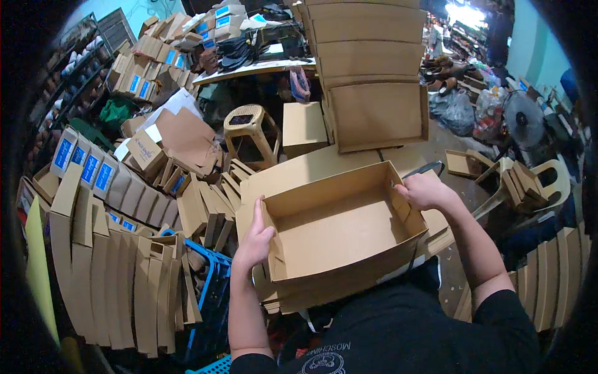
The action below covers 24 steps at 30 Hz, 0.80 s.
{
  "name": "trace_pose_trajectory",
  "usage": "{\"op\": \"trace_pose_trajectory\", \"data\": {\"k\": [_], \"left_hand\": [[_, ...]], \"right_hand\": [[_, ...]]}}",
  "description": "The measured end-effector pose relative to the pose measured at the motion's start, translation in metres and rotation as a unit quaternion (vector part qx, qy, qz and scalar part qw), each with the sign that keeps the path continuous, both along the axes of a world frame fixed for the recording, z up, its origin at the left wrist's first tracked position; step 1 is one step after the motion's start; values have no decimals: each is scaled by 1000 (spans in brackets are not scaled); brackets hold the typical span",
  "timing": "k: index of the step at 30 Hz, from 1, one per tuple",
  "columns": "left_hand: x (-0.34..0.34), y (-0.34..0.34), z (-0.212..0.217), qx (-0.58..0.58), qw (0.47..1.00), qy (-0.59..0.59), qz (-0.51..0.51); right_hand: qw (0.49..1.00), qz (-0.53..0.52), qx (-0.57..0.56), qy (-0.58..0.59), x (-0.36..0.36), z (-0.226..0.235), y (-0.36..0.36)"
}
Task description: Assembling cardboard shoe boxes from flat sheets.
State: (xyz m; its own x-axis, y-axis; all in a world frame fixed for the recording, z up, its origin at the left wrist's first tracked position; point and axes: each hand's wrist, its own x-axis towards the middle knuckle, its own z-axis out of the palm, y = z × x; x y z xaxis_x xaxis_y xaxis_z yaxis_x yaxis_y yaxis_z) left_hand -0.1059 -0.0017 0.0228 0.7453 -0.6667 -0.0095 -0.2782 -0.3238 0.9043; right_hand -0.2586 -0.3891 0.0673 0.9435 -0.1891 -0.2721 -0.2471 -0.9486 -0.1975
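Observation:
An open, shallow brown cardboard box [336,230] sits tilted in front of me, on top of flat cardboard sheets [286,176]. My left hand [254,242] grips its left end wall, with the palm and fingers outside and partly hidden. At the right end, my right hand [425,191] is closed over the rim near the far corner, its fingertips against the inside of the wall. Just beyond that hand shows a dark, curved thing [433,167] whose kind I cannot make out. The box holds nothing.
A tall stack of box trays [374,59] rises straight ahead. Rows of cardboard pieces [118,280] stand on the left beside a blue plastic crate [215,280]. A stool [244,121] stands beyond; a chair holding cardboard [551,168] and a fan [523,115] are at right.

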Motion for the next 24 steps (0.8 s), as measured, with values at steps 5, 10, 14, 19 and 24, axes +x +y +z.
{"op": "trace_pose_trajectory", "data": {"k": [5,10,14,19,24], "left_hand": [[6,3,-4,76,995,-66,-19],[17,15,-12,88,977,-190,-41],[10,22,15,-33,999,14,30],[9,8,23,-33,995,95,8],[-5,-9,-2,-83,989,119,-23]], "right_hand": [[1000,23,-1,-18,-2,-9,-6],[993,-60,84,-60,-7,-25,-13],[921,-167,338,-99,-33,-40,-27],[882,-131,383,-240,-68,-58,-47],[858,-119,401,-300,-50,-59,-31]]}}
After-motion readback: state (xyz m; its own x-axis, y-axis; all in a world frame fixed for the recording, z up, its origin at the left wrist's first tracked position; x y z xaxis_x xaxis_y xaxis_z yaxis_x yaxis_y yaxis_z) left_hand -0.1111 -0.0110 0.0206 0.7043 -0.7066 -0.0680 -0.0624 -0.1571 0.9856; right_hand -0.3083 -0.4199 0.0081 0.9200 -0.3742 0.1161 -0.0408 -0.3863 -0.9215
